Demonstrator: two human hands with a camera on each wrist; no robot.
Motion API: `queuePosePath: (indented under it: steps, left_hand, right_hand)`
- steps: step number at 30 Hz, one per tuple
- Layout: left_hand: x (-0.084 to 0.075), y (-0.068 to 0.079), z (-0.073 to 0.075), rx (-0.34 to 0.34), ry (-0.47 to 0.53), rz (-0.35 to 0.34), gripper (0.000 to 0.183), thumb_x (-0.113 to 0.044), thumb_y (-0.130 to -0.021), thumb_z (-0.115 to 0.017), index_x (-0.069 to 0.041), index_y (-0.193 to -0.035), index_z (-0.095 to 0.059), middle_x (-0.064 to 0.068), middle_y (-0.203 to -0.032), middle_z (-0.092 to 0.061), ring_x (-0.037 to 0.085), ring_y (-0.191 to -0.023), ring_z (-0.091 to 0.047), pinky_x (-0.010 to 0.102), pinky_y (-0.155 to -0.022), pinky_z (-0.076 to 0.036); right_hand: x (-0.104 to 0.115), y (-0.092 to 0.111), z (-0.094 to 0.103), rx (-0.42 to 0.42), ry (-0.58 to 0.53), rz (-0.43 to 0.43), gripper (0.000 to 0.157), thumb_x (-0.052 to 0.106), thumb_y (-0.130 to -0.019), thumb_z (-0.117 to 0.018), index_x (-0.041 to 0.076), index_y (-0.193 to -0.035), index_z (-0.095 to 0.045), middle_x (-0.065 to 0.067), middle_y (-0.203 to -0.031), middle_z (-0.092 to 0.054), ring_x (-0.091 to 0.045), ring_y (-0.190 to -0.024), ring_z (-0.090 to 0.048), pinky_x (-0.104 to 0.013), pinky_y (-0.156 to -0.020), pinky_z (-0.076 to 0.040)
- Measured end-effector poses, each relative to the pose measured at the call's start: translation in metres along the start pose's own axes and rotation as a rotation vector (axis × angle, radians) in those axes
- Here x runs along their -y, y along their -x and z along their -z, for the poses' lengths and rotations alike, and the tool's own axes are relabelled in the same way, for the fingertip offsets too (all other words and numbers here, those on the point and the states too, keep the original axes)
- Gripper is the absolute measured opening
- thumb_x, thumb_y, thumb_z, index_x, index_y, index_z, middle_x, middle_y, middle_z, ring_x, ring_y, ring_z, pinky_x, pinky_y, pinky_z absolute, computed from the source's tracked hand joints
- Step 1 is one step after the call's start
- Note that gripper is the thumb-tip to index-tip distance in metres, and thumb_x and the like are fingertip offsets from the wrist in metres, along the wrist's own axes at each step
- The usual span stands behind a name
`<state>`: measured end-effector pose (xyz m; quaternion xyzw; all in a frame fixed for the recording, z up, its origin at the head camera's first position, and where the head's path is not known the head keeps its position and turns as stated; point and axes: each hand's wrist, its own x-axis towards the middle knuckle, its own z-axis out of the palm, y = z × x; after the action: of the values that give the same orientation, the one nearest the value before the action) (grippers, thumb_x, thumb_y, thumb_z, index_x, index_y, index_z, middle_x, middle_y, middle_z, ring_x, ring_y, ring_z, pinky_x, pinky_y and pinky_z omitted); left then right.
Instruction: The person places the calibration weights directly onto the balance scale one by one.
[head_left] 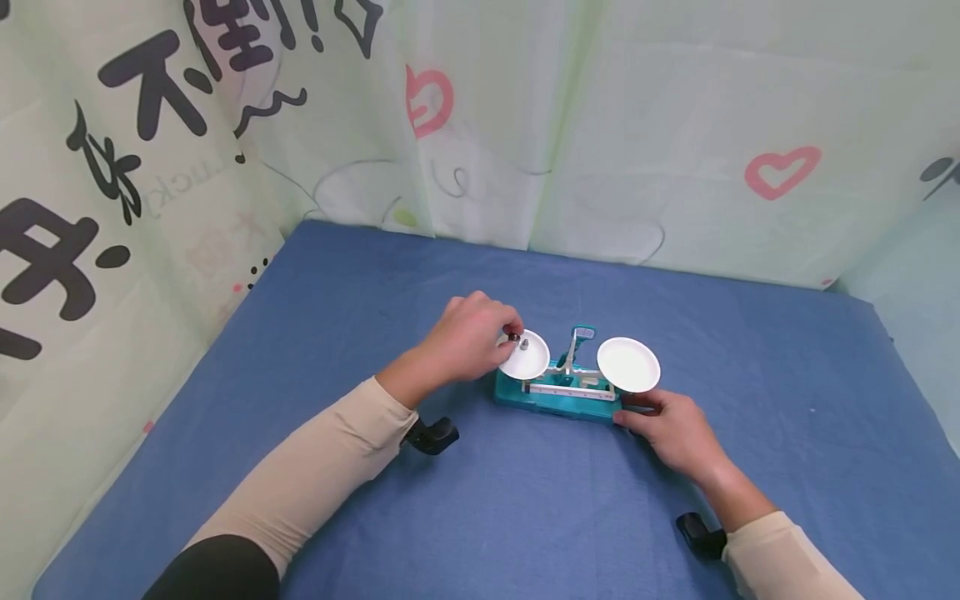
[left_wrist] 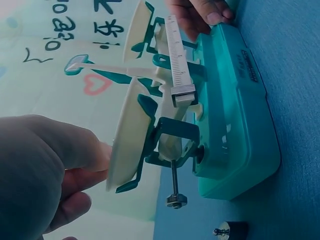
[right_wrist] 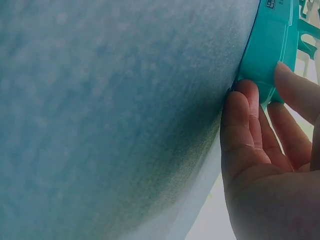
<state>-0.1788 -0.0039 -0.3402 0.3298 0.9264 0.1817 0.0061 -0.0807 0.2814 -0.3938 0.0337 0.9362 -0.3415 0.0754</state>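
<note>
A small balance scale with a teal base [head_left: 555, 404] stands on a blue-covered table. Its left white pan [head_left: 527, 361] bears a small metal weight [head_left: 524, 344]. Over that pan my left hand [head_left: 471, 337] pinches a small dark metal weight [head_left: 513, 337] between thumb and forefinger; the left wrist view hides it behind the pan. My right hand [head_left: 675, 433] grips the right end of the base, thumb on its near side and fingers at its end, as the right wrist view shows. The right pan [head_left: 628, 365] holds nothing.
Another metal weight [left_wrist: 234, 231] sits on the table beside the scale's left end, in the left wrist view. The scale's pointer [head_left: 577, 342] stands up between the pans. A pale printed curtain [head_left: 637, 100] hangs behind the blue tabletop [head_left: 420, 517].
</note>
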Motion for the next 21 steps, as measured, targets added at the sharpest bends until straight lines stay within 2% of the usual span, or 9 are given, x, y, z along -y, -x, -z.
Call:
queuePosePath:
  steps: [13, 21]
  left_hand:
    - [-0.0043, -0.001, -0.0001, 0.004, -0.048, 0.009, 0.017, -0.019, -0.097, -0.065, -0.02, -0.112, -0.073, -0.005, -0.109, -0.069, 0.018, -0.102, -0.052, 0.044, -0.093, -0.038]
    - [-0.0038, -0.0015, -0.0022, 0.009, -0.076, 0.016, 0.014, -0.019, -0.095, -0.067, -0.02, -0.108, -0.073, -0.006, -0.104, -0.068, 0.018, -0.102, -0.052, 0.044, -0.094, -0.038]
  right_hand:
    - [0.0014, 0.0008, 0.0, -0.006, 0.003, 0.0, 0.044, 0.021, -0.094, -0.07, -0.009, -0.125, -0.063, -0.026, -0.124, -0.065, -0.041, -0.112, -0.062, -0.053, -0.09, -0.05]
    - [0.0017, 0.0016, -0.0005, -0.004, 0.005, -0.006, 0.044, 0.022, -0.093, -0.071, -0.008, -0.124, -0.064, -0.025, -0.124, -0.064, -0.041, -0.111, -0.062, -0.053, -0.089, -0.05]
